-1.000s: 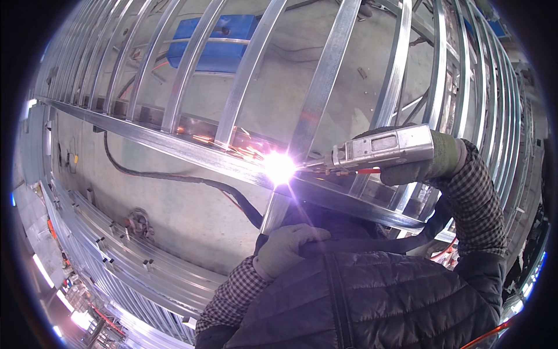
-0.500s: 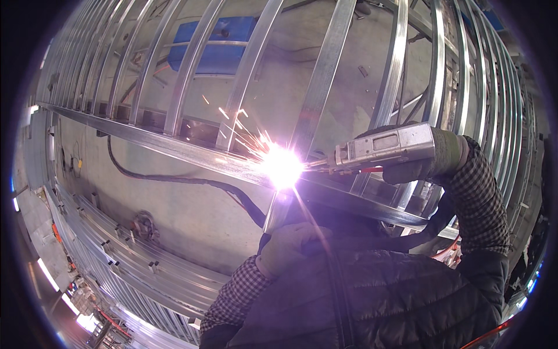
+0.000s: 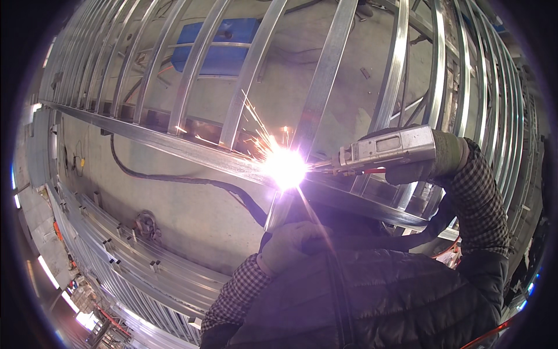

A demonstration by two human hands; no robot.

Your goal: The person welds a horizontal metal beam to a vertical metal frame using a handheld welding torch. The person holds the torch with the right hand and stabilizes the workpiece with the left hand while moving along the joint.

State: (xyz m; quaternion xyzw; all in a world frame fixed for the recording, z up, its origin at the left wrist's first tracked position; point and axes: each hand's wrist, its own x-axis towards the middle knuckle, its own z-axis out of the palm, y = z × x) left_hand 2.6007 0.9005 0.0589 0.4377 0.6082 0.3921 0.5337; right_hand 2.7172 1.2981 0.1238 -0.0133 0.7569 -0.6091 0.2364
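Observation:
My gloved right hand [image 3: 446, 156] is closed around a silver, box-shaped welding gun [image 3: 386, 146]. Its nozzle points left at a glaring white weld spot [image 3: 285, 167] on a long metal rail [image 3: 174, 147], and sparks fly up and to the left. The glare hides the nozzle tip and the joint. Below the glow, a short metal tube [image 3: 279, 208] runs down from the rail toward me. My gloved left hand [image 3: 290, 243] is closed around its near end, close to my dark quilted jacket; the fingertips are partly hidden.
Evenly spaced metal bars [image 3: 328, 70] stretch away from the rail. A blue box [image 3: 232, 55] lies on the floor beyond them. A dark hose [image 3: 174, 179] loops below the rail at left. Stacked metal profiles [image 3: 157, 256] lie lower left.
The spark spray has changed shape, with longer streaks rising upward. The scene has shifted slightly to the right in view; both hands keep their hold.

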